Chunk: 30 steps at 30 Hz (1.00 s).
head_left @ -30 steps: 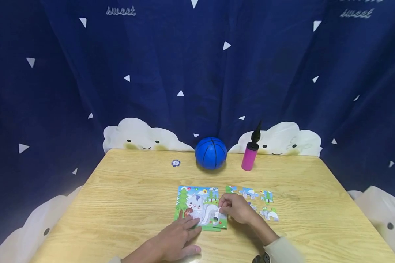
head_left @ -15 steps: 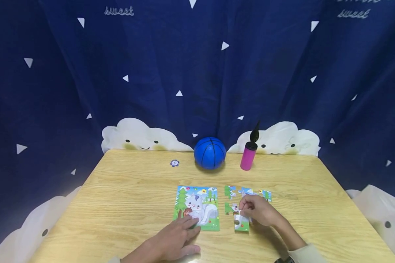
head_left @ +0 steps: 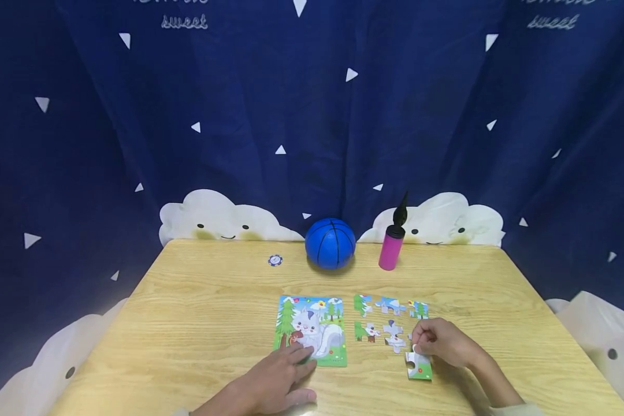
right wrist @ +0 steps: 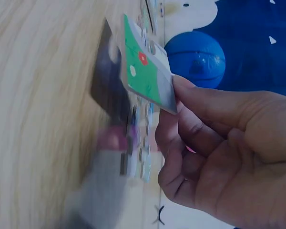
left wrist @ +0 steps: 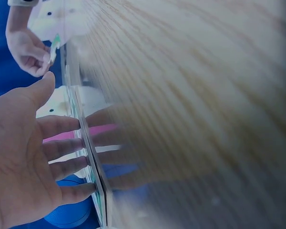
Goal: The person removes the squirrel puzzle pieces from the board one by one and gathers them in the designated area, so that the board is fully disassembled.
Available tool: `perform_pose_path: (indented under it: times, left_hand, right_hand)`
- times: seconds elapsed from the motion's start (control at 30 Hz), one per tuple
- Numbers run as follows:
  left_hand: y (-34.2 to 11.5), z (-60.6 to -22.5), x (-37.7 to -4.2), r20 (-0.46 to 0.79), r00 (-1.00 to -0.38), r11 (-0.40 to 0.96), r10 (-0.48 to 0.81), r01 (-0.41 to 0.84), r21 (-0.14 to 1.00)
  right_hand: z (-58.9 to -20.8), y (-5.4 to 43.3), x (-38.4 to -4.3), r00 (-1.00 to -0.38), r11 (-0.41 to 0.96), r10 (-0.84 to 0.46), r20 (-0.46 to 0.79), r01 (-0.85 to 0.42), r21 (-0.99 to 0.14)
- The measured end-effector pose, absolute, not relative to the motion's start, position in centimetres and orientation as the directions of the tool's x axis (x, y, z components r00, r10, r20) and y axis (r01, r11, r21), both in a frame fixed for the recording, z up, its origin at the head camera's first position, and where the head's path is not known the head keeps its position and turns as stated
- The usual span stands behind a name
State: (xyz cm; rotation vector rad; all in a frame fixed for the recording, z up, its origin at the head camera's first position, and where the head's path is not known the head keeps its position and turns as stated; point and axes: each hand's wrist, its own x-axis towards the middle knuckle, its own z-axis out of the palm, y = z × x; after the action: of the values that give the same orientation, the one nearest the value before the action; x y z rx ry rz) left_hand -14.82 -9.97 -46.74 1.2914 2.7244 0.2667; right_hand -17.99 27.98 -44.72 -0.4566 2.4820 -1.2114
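My left hand (head_left: 278,378) rests its straight fingertips on the lower left of a square squirrel picture card (head_left: 310,315), which lies flat on the table. The left wrist view shows the four fingers spread along the card's edge, thumb pointing away. Over to the right, my right hand (head_left: 444,342) pinches a green and white jigsaw piece (right wrist: 145,71) with a red flower between thumb and fingers. That piece is tilted and held above the table, its shadow below it. Several other jigsaw pieces (head_left: 393,335) lie in two loose rows between card and right hand.
A blue ball (head_left: 330,244) stands at the back of the wooden table (head_left: 208,318). A pink hand pump (head_left: 391,248) with a black top is to its right, and a blue-and-white chip (head_left: 275,260) to its left. A dark blue curtain (head_left: 249,104) hangs behind.
My right hand has carried the jigsaw piece rightward, from over the card's right edge past the loose pieces to the lower right of the rows. The left hand has stayed on the card.
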Motion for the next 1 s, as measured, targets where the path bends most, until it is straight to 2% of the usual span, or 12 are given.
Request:
perform_pose_path:
  times: [0.2, 0.53, 0.8, 1.0]
  left_hand:
    - [-10.1, -46.8, -14.6, -0.022, -0.62, 0.611, 0.784, 0.765, 0.203]
    - [-9.9, -46.8, -14.8, -0.011, -0.626, 0.614, 0.779, 0.76, 0.212]
    - [-9.9, -46.9, -14.8, 0.0, -0.633, 0.62, 0.774, 0.758, 0.204]
    - [-10.0, -46.8, -14.7, -0.016, -0.652, 0.637, 0.758, 0.735, 0.231]
  right_hand:
    - [-45.2, 29.0, -17.5, -0.895, 0.594, -0.4, -0.196, -0.09, -0.8]
    - [-45.4, 29.7, -17.1, -0.947, 0.721, -0.25, -0.199, -0.045, -0.691]
    - [-45.7, 29.5, -17.3, -0.963, 0.749, -0.152, -0.223, 0.034, -0.661]
    - [-44.8, 29.0, -17.9, -0.964, 0.731, -0.177, -0.197, 0.005, -0.682]
